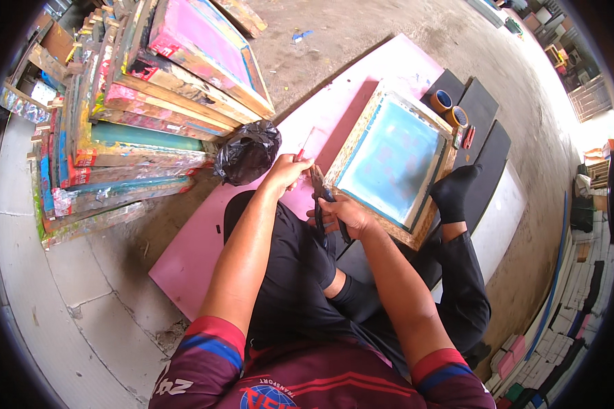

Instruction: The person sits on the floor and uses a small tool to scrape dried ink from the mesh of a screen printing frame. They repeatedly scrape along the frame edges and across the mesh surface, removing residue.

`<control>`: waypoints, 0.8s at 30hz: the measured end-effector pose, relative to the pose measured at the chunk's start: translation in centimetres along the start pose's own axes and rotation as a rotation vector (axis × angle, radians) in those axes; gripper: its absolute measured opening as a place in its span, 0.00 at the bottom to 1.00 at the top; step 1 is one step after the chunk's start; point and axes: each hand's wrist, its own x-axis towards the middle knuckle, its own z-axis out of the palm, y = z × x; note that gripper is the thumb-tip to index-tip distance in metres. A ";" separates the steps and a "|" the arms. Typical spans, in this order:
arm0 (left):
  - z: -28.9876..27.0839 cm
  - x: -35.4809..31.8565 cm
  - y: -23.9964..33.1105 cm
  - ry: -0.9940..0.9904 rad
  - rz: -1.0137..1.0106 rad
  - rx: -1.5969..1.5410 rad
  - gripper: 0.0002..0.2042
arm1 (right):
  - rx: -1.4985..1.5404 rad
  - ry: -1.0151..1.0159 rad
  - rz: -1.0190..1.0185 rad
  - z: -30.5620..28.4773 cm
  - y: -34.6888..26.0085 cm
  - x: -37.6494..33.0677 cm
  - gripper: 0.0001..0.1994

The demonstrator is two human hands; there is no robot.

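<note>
My left hand (286,174) is closed round a slim tool with a red handle (299,155), its thin shaft pointing up and away; it looks like a screwdriver. Just to the right, my right hand (342,215) grips black-handled scissors (318,185), blades pointing toward the left hand's fingers. Whether the blades touch anything between the hands is too small to tell. Beside the right hand lies a wooden screen-printing frame (389,160) with light-blue mesh and a dark smudge near one corner. Under it all is a pink board (205,262).
Many paint-stained screen frames (136,136) are stacked at the left, a black plastic bag (249,153) against them. Two rolls of tape (441,101) and a red-handled cutter (469,137) lie on dark boards (488,102) beyond the frame. My socked foot (456,193) rests by its right edge.
</note>
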 end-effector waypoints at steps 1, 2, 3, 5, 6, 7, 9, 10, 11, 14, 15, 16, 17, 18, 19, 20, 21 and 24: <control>0.0 0.1 0.1 0.023 0.012 -0.042 0.15 | 0.011 -0.024 0.003 0.0 -0.4 0.1 0.23; 0.1 0.2 0.1 0.033 0.060 -0.085 0.15 | 0.010 -0.038 0.007 0.1 -0.9 0.0 0.23; -0.1 0.2 0.1 0.014 0.069 -0.079 0.15 | 0.009 -0.052 0.010 0.3 -1.4 -0.2 0.23; -0.5 0.2 0.3 -0.025 0.086 -0.065 0.15 | 0.051 -0.091 0.005 0.2 -1.7 -0.3 0.23; -0.6 0.2 0.3 -0.025 0.095 -0.050 0.15 | 0.094 -0.116 -0.003 0.0 -1.7 -0.2 0.23; -0.6 0.2 0.4 -0.025 0.103 -0.036 0.15 | 0.137 -0.140 -0.011 -0.1 -1.7 -0.2 0.23; -0.7 0.2 0.6 -0.017 0.115 -0.009 0.16 | 0.174 -0.195 -0.011 -0.3 -1.7 -0.1 0.25; -0.7 0.2 0.6 -0.011 0.119 0.002 0.17 | 0.194 -0.223 -0.011 -0.4 -1.6 0.0 0.26; -0.8 0.2 0.7 -0.002 0.123 0.014 0.17 | 0.194 -0.245 -0.003 -0.5 -1.6 0.1 0.27; -1.1 0.7 0.3 0.048 0.126 0.076 0.19 | 0.197 -0.288 0.008 -0.2 -1.8 0.2 0.30; -1.1 0.7 0.3 0.056 0.132 0.067 0.21 | 0.198 -0.286 0.005 0.1 -2.0 0.0 0.31; -1.0 0.7 0.3 0.064 0.139 0.059 0.22 | 0.198 -0.284 0.001 0.4 -2.1 0.0 0.32; -1.0 0.6 0.4 0.071 0.147 0.052 0.24 | 0.202 -0.291 0.000 0.4 -2.2 0.0 0.32; -1.0 0.7 0.4 0.071 0.146 0.064 0.25 | 0.205 -0.298 -0.002 0.4 -2.2 0.0 0.32; -1.1 0.7 0.4 0.070 0.145 0.076 0.27 | 0.208 -0.305 -0.004 0.4 -2.2 0.1 0.32; -1.1 0.8 0.4 0.071 0.144 0.087 0.29 | 0.204 -0.311 -0.004 0.5 -2.3 0.1 0.32; -1.3 0.9 0.3 0.071 0.138 0.112 0.30 | 0.200 -0.317 -0.004 0.5 -2.3 0.2 0.31; -1.4 1.0 0.2 0.069 0.124 0.161 0.32 | 0.196 -0.292 0.022 0.6 -2.4 0.2 0.28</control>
